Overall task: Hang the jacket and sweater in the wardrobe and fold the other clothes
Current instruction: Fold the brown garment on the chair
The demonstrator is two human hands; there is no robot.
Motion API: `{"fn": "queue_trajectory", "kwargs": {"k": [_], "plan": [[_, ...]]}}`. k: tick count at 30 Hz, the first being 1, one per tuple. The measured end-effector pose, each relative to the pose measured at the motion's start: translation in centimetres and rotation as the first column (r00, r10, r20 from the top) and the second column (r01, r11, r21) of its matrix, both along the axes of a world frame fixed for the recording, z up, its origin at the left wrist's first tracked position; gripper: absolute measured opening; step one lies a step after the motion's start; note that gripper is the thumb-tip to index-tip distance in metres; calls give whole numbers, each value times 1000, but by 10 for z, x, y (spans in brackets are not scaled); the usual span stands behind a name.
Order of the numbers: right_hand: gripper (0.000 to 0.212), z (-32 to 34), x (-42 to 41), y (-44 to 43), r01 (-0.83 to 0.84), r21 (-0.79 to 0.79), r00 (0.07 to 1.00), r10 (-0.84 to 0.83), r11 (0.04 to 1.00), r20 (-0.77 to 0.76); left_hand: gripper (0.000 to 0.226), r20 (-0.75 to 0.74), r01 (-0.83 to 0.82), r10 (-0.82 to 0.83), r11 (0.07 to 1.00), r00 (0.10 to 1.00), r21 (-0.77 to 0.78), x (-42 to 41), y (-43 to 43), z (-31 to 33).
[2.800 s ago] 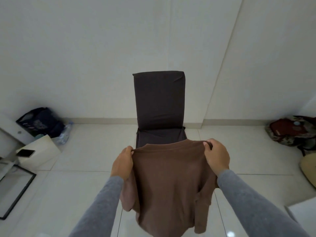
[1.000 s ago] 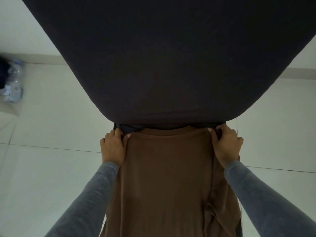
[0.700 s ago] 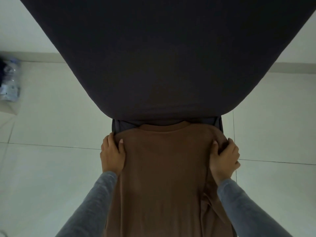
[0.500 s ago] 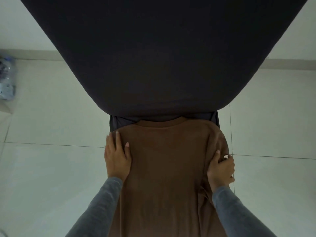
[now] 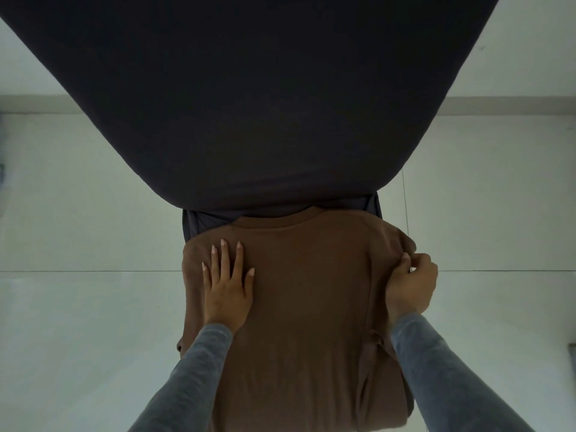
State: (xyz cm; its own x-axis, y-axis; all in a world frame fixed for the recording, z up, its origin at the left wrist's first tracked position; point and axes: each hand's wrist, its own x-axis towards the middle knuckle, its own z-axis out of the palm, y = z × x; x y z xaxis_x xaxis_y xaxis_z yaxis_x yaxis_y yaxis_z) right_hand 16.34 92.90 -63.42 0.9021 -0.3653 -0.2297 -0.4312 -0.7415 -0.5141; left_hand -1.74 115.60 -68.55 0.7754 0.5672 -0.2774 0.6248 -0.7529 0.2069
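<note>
A: Where do we have the brown shirt [image 5: 305, 291]?

B: It lies spread out on the chair [image 5: 265, 104], with its neckline up against the bottom of the backrest [image 5: 280, 169] and its body running down toward us. A dark strip of the seat [image 5: 194, 226] shows beside the shirt's left shoulder.

A: Does the shirt hang off the front of the seat?

B: We cannot tell, because the cloth covers that edge.

A: What is our left hand [image 5: 227, 285] doing?

B: It rests flat on the shirt's left shoulder area. Its fingers [image 5: 223, 260] are straight and slightly spread, pointing at the backrest, and the palm is down on the cloth, so it grips nothing.

A: And our right hand [image 5: 411, 285]?

B: It is at the shirt's right shoulder, with the fingers curled in. It pinches the bunched edge of the cloth there between thumb and fingertips, and the fabric rises in a small fold just above the knuckles.

A: What else do we see?

B: Our grey sleeves [image 5: 193, 378] come in from the bottom on both sides of the shirt. There is pale tiled floor [image 5: 78, 307] to the left and right of the chair, with a grout line crossing it level with our hands. A light baseboard [image 5: 498, 104] runs along the wall behind.
</note>
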Motion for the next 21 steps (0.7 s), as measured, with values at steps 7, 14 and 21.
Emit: {"fn": "queue_trajectory", "kwargs": {"k": [7, 14, 21], "plan": [[22, 3, 17, -6, 118, 110, 989, -127, 987, 79, 60, -18, 2, -2, 1000, 1000, 23, 1, -1, 0], [35, -7, -7, 4, -288, 154, 955, 272, 945, 117, 61, -37, 0, 1, 1000, 999, 29, 3, -1, 1], [54, -18, -49, -28, -150, 150, 955, 183, 977, -235, 62, -52, -11, 12, 1000, 999, 21, 4, -1, 2]]}}
